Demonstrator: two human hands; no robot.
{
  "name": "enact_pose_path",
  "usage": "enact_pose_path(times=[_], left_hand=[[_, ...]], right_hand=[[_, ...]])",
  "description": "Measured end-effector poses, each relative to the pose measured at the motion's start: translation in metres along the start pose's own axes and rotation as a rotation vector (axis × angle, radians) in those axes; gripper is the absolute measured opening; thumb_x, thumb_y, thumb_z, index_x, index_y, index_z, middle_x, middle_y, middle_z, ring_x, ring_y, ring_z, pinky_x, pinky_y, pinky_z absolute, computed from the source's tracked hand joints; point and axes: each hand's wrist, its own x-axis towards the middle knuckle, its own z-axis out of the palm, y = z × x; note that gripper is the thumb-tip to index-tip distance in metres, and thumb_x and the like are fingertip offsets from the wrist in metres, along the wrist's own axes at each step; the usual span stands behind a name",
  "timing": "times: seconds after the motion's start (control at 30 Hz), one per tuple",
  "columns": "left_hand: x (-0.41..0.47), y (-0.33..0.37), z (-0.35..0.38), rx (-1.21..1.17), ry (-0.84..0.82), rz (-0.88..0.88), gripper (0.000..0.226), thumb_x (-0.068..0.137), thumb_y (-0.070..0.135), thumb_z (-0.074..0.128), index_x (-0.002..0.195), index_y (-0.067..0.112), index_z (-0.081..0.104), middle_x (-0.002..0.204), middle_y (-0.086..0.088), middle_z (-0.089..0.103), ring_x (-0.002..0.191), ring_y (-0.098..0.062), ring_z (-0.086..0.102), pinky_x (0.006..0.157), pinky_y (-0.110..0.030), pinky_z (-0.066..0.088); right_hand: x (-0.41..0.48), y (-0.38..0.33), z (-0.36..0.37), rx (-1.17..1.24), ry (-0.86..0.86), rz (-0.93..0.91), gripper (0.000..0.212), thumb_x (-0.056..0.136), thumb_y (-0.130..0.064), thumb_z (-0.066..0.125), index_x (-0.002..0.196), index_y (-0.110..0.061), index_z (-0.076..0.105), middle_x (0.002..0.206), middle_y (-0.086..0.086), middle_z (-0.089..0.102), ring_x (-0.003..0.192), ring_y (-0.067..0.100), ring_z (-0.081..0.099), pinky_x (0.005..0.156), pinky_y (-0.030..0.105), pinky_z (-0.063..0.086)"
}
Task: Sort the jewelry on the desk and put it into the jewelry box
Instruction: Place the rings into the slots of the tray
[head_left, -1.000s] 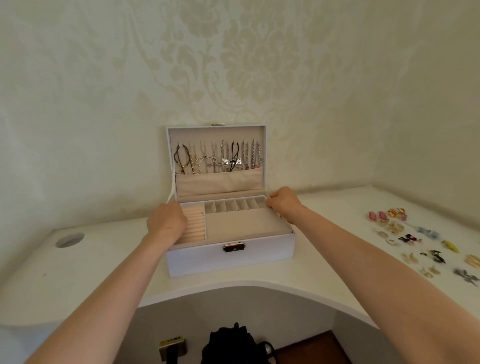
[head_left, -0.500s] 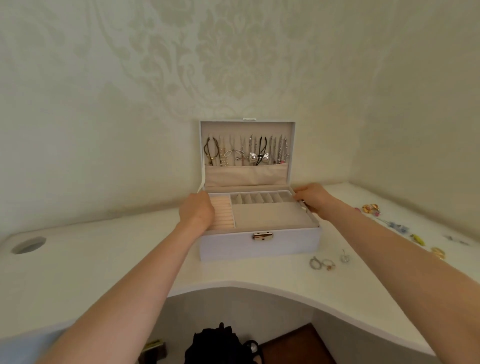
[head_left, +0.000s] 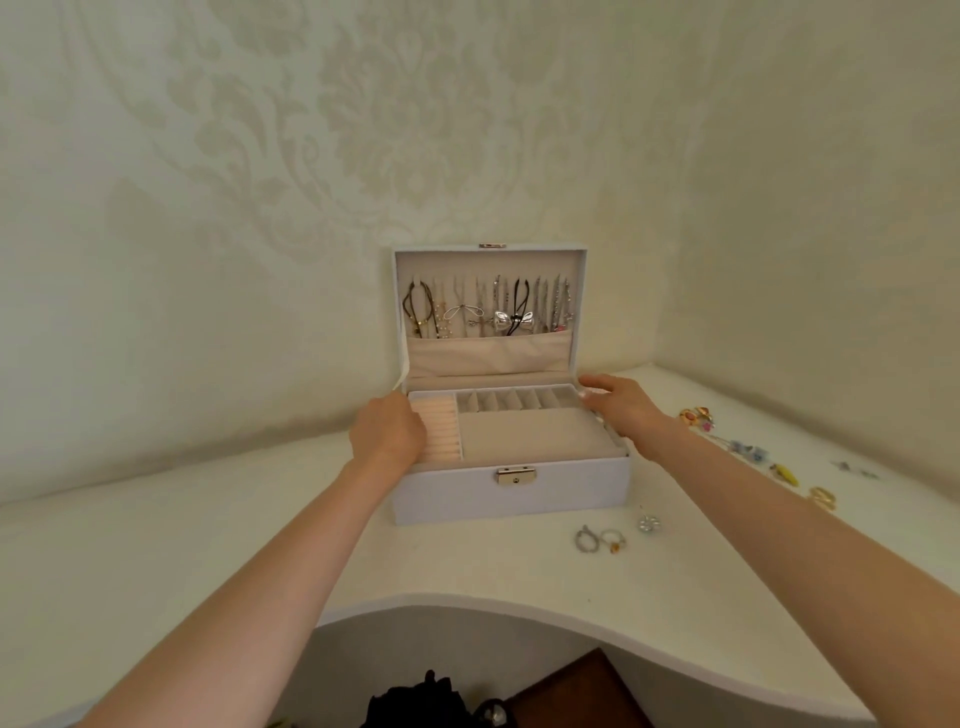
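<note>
The white jewelry box (head_left: 452, 493) stands open on the desk, near the wall. Necklaces (head_left: 488, 312) hang inside its upright lid. Its beige top tray (head_left: 535, 441) has ring rolls on the left and small compartments along the back. My left hand (head_left: 387, 434) grips the box's left rim, with the fingers curled down over it. My right hand (head_left: 621, 410) rests on the right rim with fingers stretched toward the back corner. Two rings (head_left: 600, 540) and a small silver pendant (head_left: 649, 523) lie in front of the box on its right.
More jewelry lies along the right side of the white desk (head_left: 208, 545): a pink and gold cluster (head_left: 696, 417), blue pieces (head_left: 748, 451), a yellow piece (head_left: 784, 474) and a gold piece (head_left: 823, 497). A black bag (head_left: 415, 701) sits under the desk's curved front edge.
The box now sits farther back from the desk's front edge, both hands still at its sides. My right hand's fingers have straightened. The view turned left, cutting off part of the loose jewelry.
</note>
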Motion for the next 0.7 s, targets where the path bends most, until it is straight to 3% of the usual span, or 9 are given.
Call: enact_pose_path(times=[0.1, 0.17, 0.23, 0.3, 0.43, 0.53, 0.6, 0.7], left_hand=[[-0.006, 0.006, 0.002, 0.021, -0.042, 0.025, 0.032, 0.098, 0.018, 0.038, 0.121, -0.001, 0.049, 0.129, -0.019, 0.051, 0.118, -0.034, 0.050, 0.086, -0.035, 0.041], [-0.011, 0.013, 0.006, 0.009, -0.059, 0.069, 0.036, 0.098, 0.022, 0.040, 0.126, -0.001, 0.045, 0.142, -0.020, 0.036, 0.127, -0.033, 0.041, 0.094, -0.037, 0.038], [-0.017, 0.019, 0.009, 0.013, -0.053, 0.149, 0.042, 0.097, 0.025, 0.043, 0.130, 0.000, 0.041, 0.153, -0.021, 0.011, 0.139, -0.033, 0.021, 0.107, -0.037, 0.027], [-0.020, 0.026, 0.014, 0.042, -0.013, 0.279, 0.045, 0.096, 0.026, 0.045, 0.133, 0.001, 0.040, 0.155, -0.020, 0.001, 0.144, -0.031, 0.006, 0.114, -0.036, 0.012], [-0.023, 0.046, 0.023, -0.080, -0.074, 0.538, 0.042, 0.095, 0.018, 0.048, 0.135, 0.006, 0.044, 0.155, -0.009, 0.019, 0.145, -0.023, 0.009, 0.115, -0.033, 0.008], [-0.034, 0.058, 0.025, -0.239, -0.024, 0.719, 0.029, 0.093, 0.017, 0.053, 0.121, 0.013, 0.056, 0.142, 0.000, 0.044, 0.134, -0.018, 0.035, 0.108, -0.029, 0.027], [-0.044, 0.065, 0.023, -0.339, -0.068, 0.820, 0.016, 0.089, 0.021, 0.059, 0.105, 0.018, 0.058, 0.123, 0.005, 0.057, 0.115, -0.016, 0.052, 0.095, -0.036, 0.041], [-0.058, 0.069, 0.022, -0.270, -0.230, 0.939, 0.022, 0.079, 0.035, 0.071, 0.089, 0.025, 0.053, 0.127, 0.013, 0.045, 0.115, -0.007, 0.048, 0.090, -0.029, 0.041]], right_hand=[[0.000, 0.003, 0.002, -0.122, 0.055, -0.086, 0.034, 0.091, -0.016, 0.062, 0.125, -0.016, 0.060, 0.114, 0.013, 0.065, 0.092, 0.019, 0.057, 0.074, 0.025, 0.043], [-0.002, 0.004, 0.001, -0.252, 0.084, -0.124, 0.029, 0.092, -0.020, 0.061, 0.121, -0.019, 0.063, 0.118, 0.012, 0.064, 0.102, 0.023, 0.059, 0.083, 0.028, 0.044], [-0.009, 0.001, -0.001, -0.407, 0.099, -0.170, 0.025, 0.094, -0.029, 0.056, 0.114, -0.019, 0.067, 0.120, 0.007, 0.064, 0.109, 0.025, 0.057, 0.085, 0.030, 0.042], [-0.017, -0.002, -0.003, -0.488, 0.100, -0.203, 0.028, 0.095, -0.037, 0.052, 0.110, -0.019, 0.068, 0.120, 0.002, 0.063, 0.107, 0.023, 0.057, 0.076, 0.029, 0.041], [-0.029, -0.007, -0.009, -0.607, 0.062, -0.210, 0.026, 0.088, -0.039, 0.061, 0.109, -0.025, 0.067, 0.120, 0.001, 0.061, 0.102, 0.019, 0.059, 0.075, 0.028, 0.043], [-0.040, -0.011, -0.013, -0.633, 0.032, -0.276, 0.023, 0.084, -0.030, 0.068, 0.106, -0.023, 0.068, 0.114, 0.003, 0.061, 0.106, 0.019, 0.057, 0.086, 0.031, 0.044], [-0.049, -0.013, -0.016, -0.590, -0.011, -0.354, 0.018, 0.084, -0.021, 0.066, 0.102, -0.021, 0.070, 0.112, 0.003, 0.062, 0.106, 0.019, 0.056, 0.090, 0.034, 0.043], [-0.057, -0.010, -0.023, -0.572, -0.115, -0.398, 0.015, 0.088, -0.018, 0.062, 0.098, -0.021, 0.072, 0.103, 0.000, 0.069, 0.101, 0.018, 0.060, 0.089, 0.036, 0.045]])
